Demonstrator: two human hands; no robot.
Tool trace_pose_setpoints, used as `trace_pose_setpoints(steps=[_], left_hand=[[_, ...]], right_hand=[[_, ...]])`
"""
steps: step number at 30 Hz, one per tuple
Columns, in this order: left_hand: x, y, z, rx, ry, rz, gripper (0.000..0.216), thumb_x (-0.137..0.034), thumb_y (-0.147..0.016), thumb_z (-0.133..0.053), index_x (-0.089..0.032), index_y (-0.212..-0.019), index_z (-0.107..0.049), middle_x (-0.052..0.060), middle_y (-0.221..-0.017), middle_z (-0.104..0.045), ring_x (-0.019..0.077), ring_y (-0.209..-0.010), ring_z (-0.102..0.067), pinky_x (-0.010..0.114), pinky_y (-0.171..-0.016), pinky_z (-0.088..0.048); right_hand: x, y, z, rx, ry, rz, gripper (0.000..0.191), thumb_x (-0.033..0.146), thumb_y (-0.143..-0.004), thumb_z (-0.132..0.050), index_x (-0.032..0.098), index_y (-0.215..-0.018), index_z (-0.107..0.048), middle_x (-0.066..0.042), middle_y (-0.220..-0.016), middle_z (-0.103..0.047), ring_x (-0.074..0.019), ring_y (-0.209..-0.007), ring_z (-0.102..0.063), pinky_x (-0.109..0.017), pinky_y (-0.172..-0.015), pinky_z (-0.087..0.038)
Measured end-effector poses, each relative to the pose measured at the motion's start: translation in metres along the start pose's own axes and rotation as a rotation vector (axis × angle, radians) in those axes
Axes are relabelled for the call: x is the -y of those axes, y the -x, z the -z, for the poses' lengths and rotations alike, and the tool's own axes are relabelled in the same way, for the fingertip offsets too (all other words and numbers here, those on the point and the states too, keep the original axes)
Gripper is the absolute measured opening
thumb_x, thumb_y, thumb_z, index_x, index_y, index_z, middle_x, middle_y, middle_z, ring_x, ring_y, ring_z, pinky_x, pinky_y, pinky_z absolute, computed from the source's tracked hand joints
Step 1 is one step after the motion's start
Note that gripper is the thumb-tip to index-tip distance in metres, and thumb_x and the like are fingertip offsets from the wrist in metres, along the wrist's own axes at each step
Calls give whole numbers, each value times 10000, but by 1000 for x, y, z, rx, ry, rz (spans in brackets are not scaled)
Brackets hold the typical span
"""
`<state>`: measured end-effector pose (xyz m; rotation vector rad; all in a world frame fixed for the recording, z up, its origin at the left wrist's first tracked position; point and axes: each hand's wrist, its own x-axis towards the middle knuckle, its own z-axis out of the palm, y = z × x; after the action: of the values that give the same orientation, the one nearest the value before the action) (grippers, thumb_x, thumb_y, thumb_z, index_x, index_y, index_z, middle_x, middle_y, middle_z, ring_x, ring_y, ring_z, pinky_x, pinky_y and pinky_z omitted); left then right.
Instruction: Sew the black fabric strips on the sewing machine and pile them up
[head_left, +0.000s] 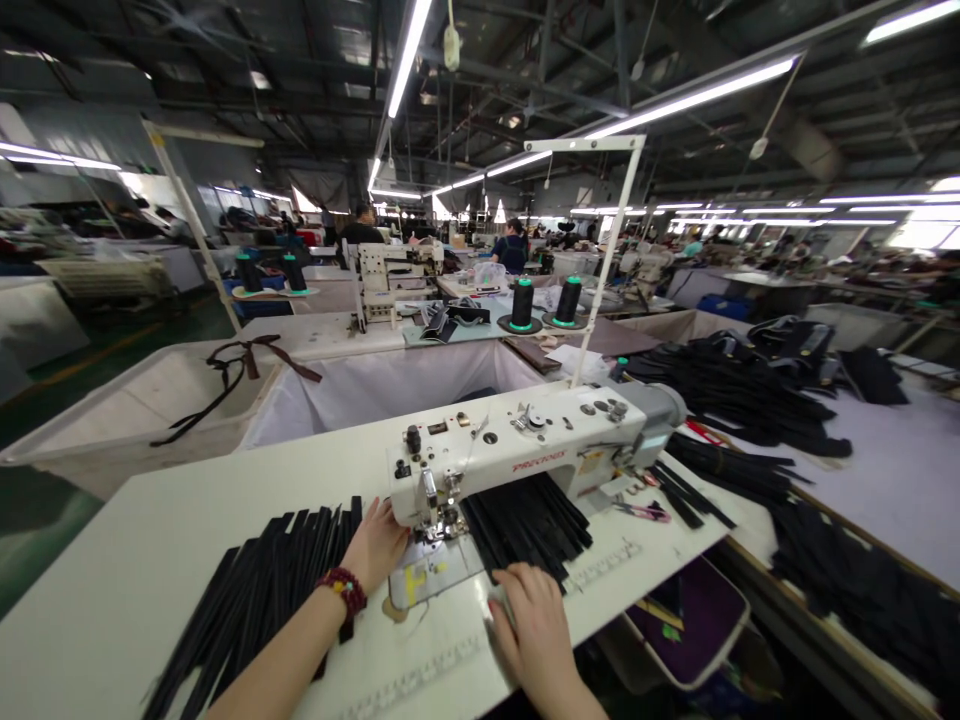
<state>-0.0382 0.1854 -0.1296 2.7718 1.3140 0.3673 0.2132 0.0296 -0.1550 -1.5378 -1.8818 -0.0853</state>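
A white sewing machine [517,450] stands on the pale table in front of me. My left hand [377,548], with a dark red bead bracelet [345,592] on its wrist, is beside the needle and presser foot [441,525]. Its fingers are bent together and the tips are partly hidden by the machine head, so what they hold does not show. Near the front end of a pile of black fabric strips [525,525] under the machine arm is my right hand [534,622], thumb apart from its bent fingers. More black strips [262,580] lie fanned out to the left, beside my left forearm.
Pink-handled snips [651,512] and loose black strips [679,495] lie right of the machine. Black thread cones [523,305] stand behind it. A white cloth-lined bin [375,385] borders the table's far side. Dark fabric pieces [742,390] cover the right-hand table. People work farther back.
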Motion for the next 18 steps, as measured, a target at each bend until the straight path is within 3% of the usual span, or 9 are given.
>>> trace_pose_setpoints(steps=[5,8,12,15,18], left_hand=[[3,-5,4,44,12,-81,347,-107,-883,-471,-181,-1115,-718,105,-1215,-714,274,-1220,-588,443,-1108,-405],[6,17,10,74,-25,-18,378,-115,-900,-457,-206,-1176,-698,102,-1292,-679,275,-1243,-580,519,-1119,-371],[8,58,18,112,-94,48,382,-145,-915,-480,-226,-1232,-676,100,-1358,-641,301,-1308,-537,635,-1139,-288],[-3,79,18,91,-88,5,397,-139,-916,-490,-240,-1262,-657,86,-1363,-639,297,-1304,-545,631,-1142,-305],[-27,89,9,21,-47,-70,483,-113,-912,-477,-232,-1372,-563,90,-1429,-584,254,-1301,-551,541,-1147,-365]], right_hand=[[-21,-9,9,105,195,-139,170,177,-818,-670,213,-983,-646,-68,-960,-622,-281,-901,-568,-418,-822,-417],[-24,-10,7,85,212,-123,66,157,-853,-624,215,-873,-648,-63,-890,-623,-269,-845,-570,-402,-778,-405],[-26,-9,8,35,193,-87,212,130,-922,-487,208,-798,-641,-61,-803,-606,-256,-781,-568,-393,-733,-393],[-28,-11,15,-32,175,-61,303,144,-977,-394,189,-861,-670,-78,-801,-618,-249,-762,-582,-383,-709,-412],[-23,-5,27,-85,119,45,317,195,-1025,-369,167,-1056,-683,-88,-841,-657,-229,-757,-619,-351,-688,-464]])
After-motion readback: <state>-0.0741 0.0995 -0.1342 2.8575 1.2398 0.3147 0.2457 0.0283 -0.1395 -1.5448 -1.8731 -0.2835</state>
